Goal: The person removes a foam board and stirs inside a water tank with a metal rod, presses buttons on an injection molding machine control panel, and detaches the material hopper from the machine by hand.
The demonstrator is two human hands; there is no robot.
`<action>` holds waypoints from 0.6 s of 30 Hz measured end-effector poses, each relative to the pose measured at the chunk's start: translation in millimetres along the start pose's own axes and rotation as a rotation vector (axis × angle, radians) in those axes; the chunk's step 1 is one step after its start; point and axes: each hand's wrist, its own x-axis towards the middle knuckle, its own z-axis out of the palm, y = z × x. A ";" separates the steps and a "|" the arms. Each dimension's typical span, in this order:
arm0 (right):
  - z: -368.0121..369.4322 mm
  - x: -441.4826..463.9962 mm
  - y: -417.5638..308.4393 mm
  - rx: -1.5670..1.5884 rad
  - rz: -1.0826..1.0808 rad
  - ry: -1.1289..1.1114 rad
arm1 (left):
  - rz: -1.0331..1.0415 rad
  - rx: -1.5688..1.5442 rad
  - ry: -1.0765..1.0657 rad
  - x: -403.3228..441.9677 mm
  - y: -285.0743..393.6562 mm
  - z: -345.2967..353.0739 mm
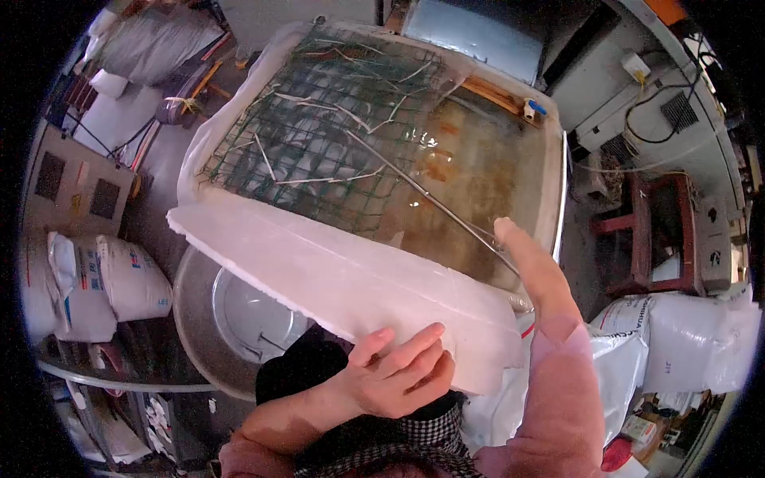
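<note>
A big rectangular tub [190, 177] with a thick, pale rim lies beyond both hands, reaching far ahead of them. Its water [478, 187] is cloudy brown with rusty patches and bright glints, nearest the right hand [504, 231]. Ahead of the left hand [402, 374], past the board, a green mesh [315, 147] of square openings covers the tub's other part, with whitish shapes beneath it.

The white foam board [335, 275] lies across the tub's near side, under the left hand's fingers and stretching away to their left. It is long, flat and matt, with a faint lengthwise line and a rough, crumbly near edge. The left fingers are bent and parted against that edge; whether they grip or merely rest, I cannot tell. A round grey basin [191, 311] sits left of this hand, partly below the board.

The slim metal rod [430, 197], grey and shiny, slants from beside the right hand out over the mesh. That hand is clenched on a thinner branch of it. Farther ahead, near the rod's tip, narrow whitish strips [327, 180] lie bent at sharp angles. Beyond the right hand is a small blue-handled valve [531, 109].
</note>
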 end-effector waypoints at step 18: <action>-140.1 -416.7 48.5 0.386 -0.264 0.619 | -0.047 -0.091 0.095 1.4 1.7 10.0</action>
